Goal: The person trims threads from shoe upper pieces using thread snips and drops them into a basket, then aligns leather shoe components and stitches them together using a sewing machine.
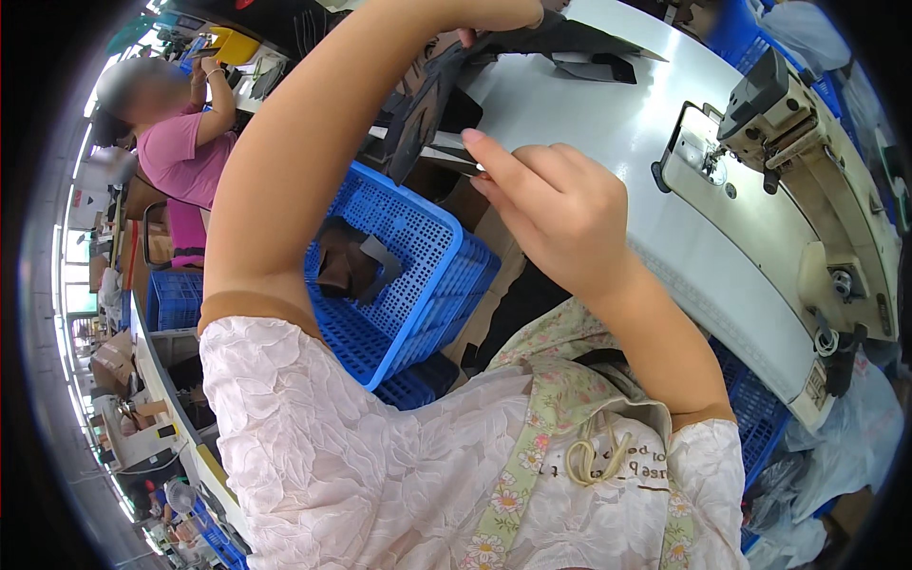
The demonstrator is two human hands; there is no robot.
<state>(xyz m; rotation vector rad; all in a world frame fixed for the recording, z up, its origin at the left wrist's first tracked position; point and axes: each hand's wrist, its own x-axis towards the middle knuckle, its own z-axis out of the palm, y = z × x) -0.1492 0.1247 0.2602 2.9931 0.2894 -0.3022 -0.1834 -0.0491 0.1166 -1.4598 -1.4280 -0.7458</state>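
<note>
My right hand (570, 204) is raised in front of the white table edge, thumb and fingers pinched together. A small slim pale thing (481, 168) shows at its fingertips; its kind cannot be made out. At the top edge, my left hand (503, 13) reaches across to a heap of dark patterned fabric pieces (418, 109). One fingertip curls down beside the cloth, while the other fingers are hidden or cut off by the frame. The fabric hangs over the table's left edge, and a dark piece (594, 66) lies flat on the tabletop.
A sewing machine (774, 119) stands on the white table (608, 114) at the right. Below left, a blue plastic basket (432, 233) holds dark cut pieces (351, 266). Clear plastic bags (850, 427) lie at the right. A person in pink (180, 142) works at the far left.
</note>
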